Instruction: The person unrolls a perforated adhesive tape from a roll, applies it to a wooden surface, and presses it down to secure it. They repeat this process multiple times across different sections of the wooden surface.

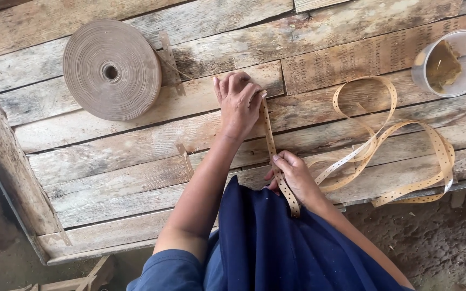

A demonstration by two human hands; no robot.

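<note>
Planks of weathered wood make up the surface point(136, 145), running left to right with gaps between them. Far left on it lies a big flat roll point(112, 69) of tan tape, wound tight round a small centre hole, with a loose short end trailing off its right side. A short scrap point(185, 159) of the same tape lies on the boards nearer the person.

Near the middle, the left hand point(238, 102) is pressed palm down on the boards, fingers curled over the far end of a punched strip point(272, 145), pinning it flat. That strip runs straight toward the person, across the planks, to the right hand point(292, 175), which pinches it between thumb and fingers at the near edge of the surface; its tail hangs down over a dark blue skirt point(276, 242).

Right of the hands, more punched strip point(400, 134) lies in loose loops. Far right stands a clear plastic cup point(456, 62) with something brownish inside.
</note>
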